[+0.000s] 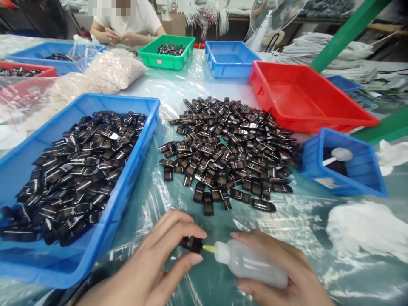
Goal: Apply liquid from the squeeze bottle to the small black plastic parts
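Between the thumb and fingers of my left hand (pixel 162 255) is a small black part (pixel 192 244), its right end facing the bottle. My right hand (pixel 280 263) grips a translucent white squeeze bottle (pixel 255 261) lying nearly level. The bottle's thin yellow tip points left and reaches the part's right end; whether they touch is hard to tell. Beyond both hands a pile of similar dark glossy parts (pixel 223 148) is spread on the plastic-covered green table (pixel 146 208). More such parts lie in the large blue tray (pixel 127 187) on the left.
A small blue bin (pixel 344 178) with a white spoon (pixel 341 155) and white cloth (pixel 366 231) are at right. Farther back stand a red tray (pixel 302 97), a blue tray (pixel 231 63), a green tray (pixel 165 59) and a filled plastic bag (pixel 114 70). A person (pixel 127 25) sits opposite.
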Tool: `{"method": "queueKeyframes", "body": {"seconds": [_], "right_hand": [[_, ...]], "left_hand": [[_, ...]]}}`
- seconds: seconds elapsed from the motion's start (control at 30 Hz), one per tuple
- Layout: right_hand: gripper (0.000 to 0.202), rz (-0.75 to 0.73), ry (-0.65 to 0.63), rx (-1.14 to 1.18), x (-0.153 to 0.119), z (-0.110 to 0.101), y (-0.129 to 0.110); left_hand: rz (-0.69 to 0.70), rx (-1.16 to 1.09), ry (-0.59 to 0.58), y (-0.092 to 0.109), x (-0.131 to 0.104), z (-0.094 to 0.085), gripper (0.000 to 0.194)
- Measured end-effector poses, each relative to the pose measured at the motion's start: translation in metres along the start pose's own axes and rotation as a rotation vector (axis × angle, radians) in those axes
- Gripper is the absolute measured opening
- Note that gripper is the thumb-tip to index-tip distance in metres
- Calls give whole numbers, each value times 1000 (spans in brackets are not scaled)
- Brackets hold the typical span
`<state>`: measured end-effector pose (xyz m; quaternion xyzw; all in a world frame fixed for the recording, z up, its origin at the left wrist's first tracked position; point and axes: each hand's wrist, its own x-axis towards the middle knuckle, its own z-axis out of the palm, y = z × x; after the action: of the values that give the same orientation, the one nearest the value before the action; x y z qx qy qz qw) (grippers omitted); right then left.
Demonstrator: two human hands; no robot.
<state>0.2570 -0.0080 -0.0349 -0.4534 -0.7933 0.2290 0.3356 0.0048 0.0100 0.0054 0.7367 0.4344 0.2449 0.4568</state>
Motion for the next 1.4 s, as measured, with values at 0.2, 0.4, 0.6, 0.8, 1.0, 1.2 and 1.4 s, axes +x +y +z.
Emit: {"method": "queueKeyframes", "body": {"seconds": [0.2,0.4,0.6,0.8,1.0,1.2,1.4], "right_hand": [[40,19,-18,-34,2,-3,-2],[38,34,-31,-4,5,-5,-6],[38,31,-61,48,10,-7,-8],[40,38,-86,26,9,-9,-8],[40,27,-83,20,8,-7,-8],[39,41,-80,53,10,-9,-9],[40,55,-91,82,10,-8,-8]], "left_hand": [[-19,-2,-27,0,0,-2,22],[3,-3,-25,0,0,-3,21],[0,-34,1,-1,-2,0,20],[-12,6,-30,1,-1,-2,21],[-9,27,-44,1,-2,-3,18],[-7,-24,25,-1,-2,1,15],[7,-39,7,0,-3,0,18]]}}
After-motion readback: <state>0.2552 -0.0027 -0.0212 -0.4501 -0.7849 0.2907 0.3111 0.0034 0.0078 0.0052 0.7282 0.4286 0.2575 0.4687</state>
